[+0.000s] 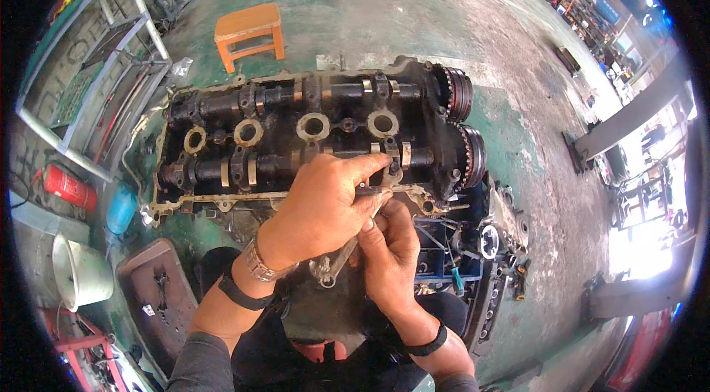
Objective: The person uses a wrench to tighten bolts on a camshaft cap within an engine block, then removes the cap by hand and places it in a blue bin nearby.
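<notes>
Gripping a wrench [342, 257], both the left hand [325, 203] and right hand [388, 255] close tightly around it. Beneath them sits a grimy cylinder head [310, 133] with 2 camshafts.

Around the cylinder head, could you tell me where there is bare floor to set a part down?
Bare floor lies beyond the cylinder head, between it and the orange stool, and on its right past the cam sprockets. It is crowded near the left hand and right hand on the wrench, by the blue crate.

Oily, matt-black metal cylinder head [310, 133], dull steel wrench [336, 262] — orange wooden stool [249, 33], rough, stained concrete floor [384, 7].
</notes>
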A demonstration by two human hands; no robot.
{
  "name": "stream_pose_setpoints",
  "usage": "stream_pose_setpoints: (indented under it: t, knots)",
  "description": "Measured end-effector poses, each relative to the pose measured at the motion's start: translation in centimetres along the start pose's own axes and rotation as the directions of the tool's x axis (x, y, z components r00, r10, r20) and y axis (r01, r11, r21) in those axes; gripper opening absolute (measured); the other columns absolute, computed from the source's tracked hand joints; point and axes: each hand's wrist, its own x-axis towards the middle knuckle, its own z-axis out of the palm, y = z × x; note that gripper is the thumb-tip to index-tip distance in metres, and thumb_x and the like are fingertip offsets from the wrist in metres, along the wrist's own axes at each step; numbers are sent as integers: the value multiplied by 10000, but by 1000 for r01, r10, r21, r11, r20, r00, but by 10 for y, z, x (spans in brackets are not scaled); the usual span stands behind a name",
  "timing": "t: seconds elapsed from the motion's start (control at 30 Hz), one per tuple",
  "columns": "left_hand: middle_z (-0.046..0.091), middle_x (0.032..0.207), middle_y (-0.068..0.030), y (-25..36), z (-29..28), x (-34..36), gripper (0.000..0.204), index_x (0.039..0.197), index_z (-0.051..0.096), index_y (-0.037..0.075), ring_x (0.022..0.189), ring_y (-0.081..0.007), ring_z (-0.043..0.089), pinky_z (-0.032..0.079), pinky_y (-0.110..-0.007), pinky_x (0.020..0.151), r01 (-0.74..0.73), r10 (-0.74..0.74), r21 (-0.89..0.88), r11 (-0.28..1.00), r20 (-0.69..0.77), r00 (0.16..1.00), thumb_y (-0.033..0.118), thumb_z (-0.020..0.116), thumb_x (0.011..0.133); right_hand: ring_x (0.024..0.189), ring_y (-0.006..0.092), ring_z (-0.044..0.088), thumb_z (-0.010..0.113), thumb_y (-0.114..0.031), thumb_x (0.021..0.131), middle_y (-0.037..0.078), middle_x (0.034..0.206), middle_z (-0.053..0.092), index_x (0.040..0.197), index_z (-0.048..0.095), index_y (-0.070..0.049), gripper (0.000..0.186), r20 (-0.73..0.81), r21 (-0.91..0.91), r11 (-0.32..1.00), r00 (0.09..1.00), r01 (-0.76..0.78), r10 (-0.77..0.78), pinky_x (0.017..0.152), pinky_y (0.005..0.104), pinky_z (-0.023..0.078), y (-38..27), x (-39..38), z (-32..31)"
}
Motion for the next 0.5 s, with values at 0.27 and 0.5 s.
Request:
stream_pose_setpoints:
  t: [0.27, 0.5]
  knots:
    - [652, 923, -224, 0, -2, 0, 348, 1074, 605, -49, 730, -171, 655, 507, -285, 653, 5, -7, 34, 999, 33, 999, 65, 680, 754, 620, 42, 486, 527, -101, 926, 5, 785, 548, 1083, 445, -22, 193, 32, -7, 1000, 999, -14, 14, 513, 184, 386, -3, 3, -2]
    - [603, 719, -216, 2, 2, -1, 332, 1048, 615, -20, 662, -366, 598, 468, -390, 596, 106, -104, -97, 990, 33, 994, 108, 658, 745, 549, 70, 490, 511, -100, 933, 17, 738, 545, 1078, 441, -25, 177, 56, 54, 999, 998, -3, 0, 472, 201, 385, -1, 7, 2]
